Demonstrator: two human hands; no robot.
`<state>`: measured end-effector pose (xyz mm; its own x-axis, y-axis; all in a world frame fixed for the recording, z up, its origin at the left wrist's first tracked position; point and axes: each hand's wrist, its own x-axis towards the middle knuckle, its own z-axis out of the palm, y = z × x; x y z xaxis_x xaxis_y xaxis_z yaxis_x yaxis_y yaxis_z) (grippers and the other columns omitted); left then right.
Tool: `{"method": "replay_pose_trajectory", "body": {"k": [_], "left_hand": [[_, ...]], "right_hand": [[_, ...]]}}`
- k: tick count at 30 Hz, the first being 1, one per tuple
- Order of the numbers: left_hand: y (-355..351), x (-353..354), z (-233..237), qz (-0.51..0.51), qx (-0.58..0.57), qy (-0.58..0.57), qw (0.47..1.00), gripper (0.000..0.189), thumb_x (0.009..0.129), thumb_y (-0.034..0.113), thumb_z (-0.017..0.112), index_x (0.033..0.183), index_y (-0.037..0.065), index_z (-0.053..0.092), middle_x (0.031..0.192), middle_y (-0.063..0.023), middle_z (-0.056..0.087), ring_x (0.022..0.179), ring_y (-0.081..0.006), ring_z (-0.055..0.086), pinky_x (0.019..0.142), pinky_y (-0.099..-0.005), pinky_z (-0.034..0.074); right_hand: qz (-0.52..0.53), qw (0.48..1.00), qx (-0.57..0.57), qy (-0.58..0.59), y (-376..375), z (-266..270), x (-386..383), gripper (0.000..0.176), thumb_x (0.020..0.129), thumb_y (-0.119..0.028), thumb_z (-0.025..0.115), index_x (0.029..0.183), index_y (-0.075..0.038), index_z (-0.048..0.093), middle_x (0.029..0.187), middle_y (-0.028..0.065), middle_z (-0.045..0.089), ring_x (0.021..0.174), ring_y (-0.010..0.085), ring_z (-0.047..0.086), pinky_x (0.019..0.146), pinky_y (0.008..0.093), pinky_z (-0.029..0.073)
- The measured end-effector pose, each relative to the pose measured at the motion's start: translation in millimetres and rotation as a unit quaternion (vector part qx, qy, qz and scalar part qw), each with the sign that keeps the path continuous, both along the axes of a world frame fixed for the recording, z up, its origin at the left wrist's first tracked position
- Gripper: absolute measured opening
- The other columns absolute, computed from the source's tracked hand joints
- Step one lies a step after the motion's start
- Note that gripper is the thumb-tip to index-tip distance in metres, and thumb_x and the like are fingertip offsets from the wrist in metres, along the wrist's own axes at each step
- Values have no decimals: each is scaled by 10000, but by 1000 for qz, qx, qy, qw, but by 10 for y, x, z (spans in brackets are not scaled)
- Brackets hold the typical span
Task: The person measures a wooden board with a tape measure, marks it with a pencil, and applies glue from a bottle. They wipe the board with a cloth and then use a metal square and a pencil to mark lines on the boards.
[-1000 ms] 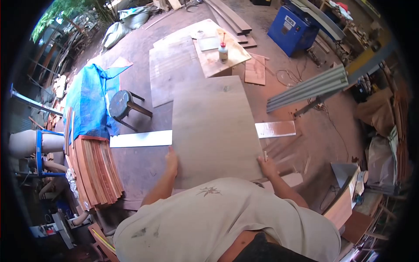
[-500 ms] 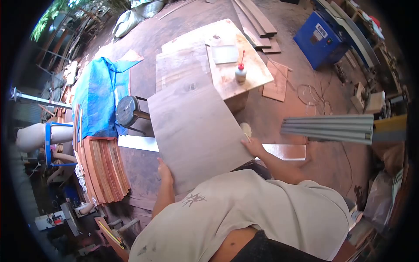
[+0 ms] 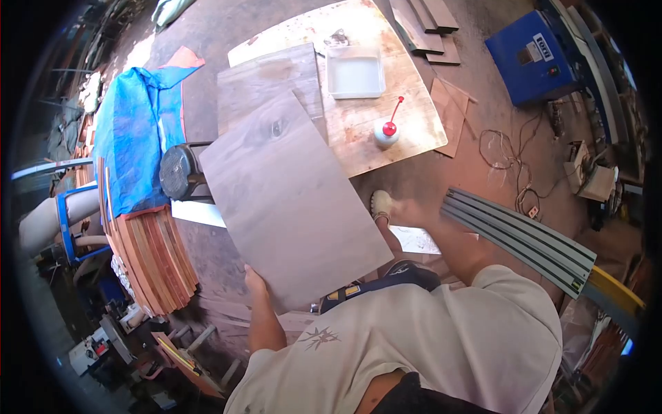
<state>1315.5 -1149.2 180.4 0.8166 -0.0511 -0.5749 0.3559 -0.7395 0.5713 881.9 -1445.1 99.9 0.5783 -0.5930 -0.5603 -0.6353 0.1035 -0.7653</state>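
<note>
A flat grey-brown plywood sheet (image 3: 296, 207) is tilted in front of my body, with a dark knot near its far end. My left hand (image 3: 256, 284) grips its near left edge, thumb on top and the fingers hidden beneath. Off the sheet's right edge, my right hand (image 3: 414, 210) is smeared by motion against the reddish floor, so its fingers cannot be made out. Beyond the sheet's far end, a second weathered board (image 3: 269, 86) lies on a pale worktable (image 3: 372, 155). On that table are a clear plastic tray (image 3: 355, 72) and a white bottle with a red nozzle (image 3: 387, 132).
A dark round stool (image 3: 178, 171) stands left of the sheet, near a blue tarp (image 3: 131, 138) and stacked wood strips (image 3: 155, 262). To the right are a grey metal rail (image 3: 517, 231), a blue machine (image 3: 531, 58) and loose cable (image 3: 514, 162) on the floor.
My right hand has let go of the sheet's right edge and moved away. The sheet has turned anticlockwise, still in my left hand. The view has shifted.
</note>
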Motion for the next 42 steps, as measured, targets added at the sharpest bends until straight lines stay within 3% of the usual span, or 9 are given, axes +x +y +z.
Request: {"method": "replay_pose_trajectory", "body": {"k": [1,2,4,9,13,18,30,32,42], "left_hand": [[39,-9,3,27,7,11,1000,608,997,441,331,1234,-85,523,1174,-188,606,1059,-295,578,934,-373,422],[89,37,-68,32,10,12,999,608,997,441,331,1234,-85,523,1174,-188,606,1059,-295,578,934,-373,422],[248,199,-279,-21,13,-3,1000,604,1000,440,325,1258,-75,507,1203,-190,590,1082,-301,564,949,-373,411],[313,256,-419,-39,7,-17,999,610,1006,426,316,1260,-101,486,1227,-210,570,1110,-310,544,970,-369,393],[369,295,-591,-67,13,-57,996,615,1009,416,314,1237,-127,489,1219,-229,567,1108,-320,541,977,-363,385],[521,314,-725,-81,42,-18,996,654,998,477,305,1264,-95,479,1242,-192,558,1119,-289,531,978,-364,381],[325,435,-897,-79,-61,-52,994,574,1014,384,324,1146,-127,547,1118,-213,623,1011,-285,591,912,-361,433],[-206,310,-477,-111,51,-45,991,565,1014,380,318,1145,-115,558,1110,-224,629,1019,-312,595,912,-375,434],[-486,482,-1428,-79,12,-31,996,613,970,470,394,1104,-108,553,1121,-285,596,1079,-385,563,919,-421,415]], "right_hand": [[-64,996,-55,-16,-175,-266,-135,307,931,-318,517,929,-41,649,795,146,661,769,259,645,689,379,493],[-265,960,53,-75,-509,-308,-172,269,945,-251,496,898,-28,638,749,135,650,710,250,639,647,371,491],[-241,943,-205,98,-1380,-571,-151,400,958,-327,451,811,-3,633,684,142,630,638,252,628,612,394,481],[-212,962,-167,45,-3028,-344,635,560,926,-521,462,912,18,614,737,149,642,654,240,622,634,381,477],[-128,985,-78,86,-3447,-222,1084,478,933,-444,467,915,13,605,702,139,638,647,229,621,634,367,482],[-147,980,-122,51,-3449,-425,1052,310,901,-228,426,914,32,595,607,101,609,571,214,595,619,354,479],[-153,970,-185,33,-3733,-171,374,312,958,-246,444,1041,-8,629,681,42,600,600,134,561,547,283,449],[-204,960,-190,-30,-3672,303,499,315,952,-263,464,984,-6,643,648,43,584,591,132,560,546,277,445],[-69,958,-266,76,-3912,1969,1193,353,947,-250,416,733,-21,577,553,31,532,471,94,471,452,255,363]]}}
